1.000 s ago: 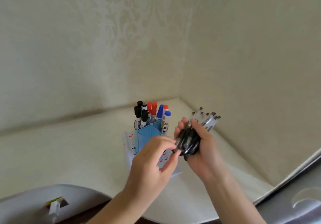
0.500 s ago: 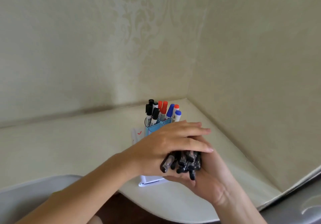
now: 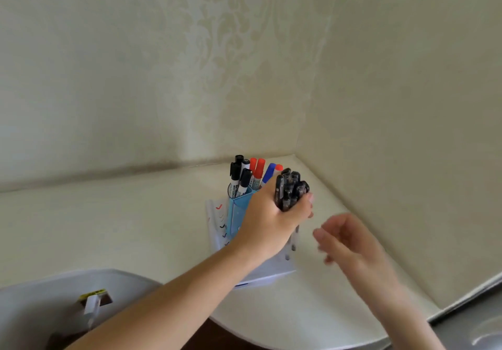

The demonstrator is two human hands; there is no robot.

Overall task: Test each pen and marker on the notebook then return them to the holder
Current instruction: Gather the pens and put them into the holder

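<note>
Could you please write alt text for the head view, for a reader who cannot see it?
The left hand grips a bundle of black pens beside a blue holder of markers standing on a notebook on a pale table. The right hand hovers open nearby, holding nothing.

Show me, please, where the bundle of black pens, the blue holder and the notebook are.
bundle of black pens (image 3: 290, 189): head view, on the capped ends.
blue holder (image 3: 235, 215): head view, on its front wall.
notebook (image 3: 216, 222): head view, on the page with tick marks.
</note>
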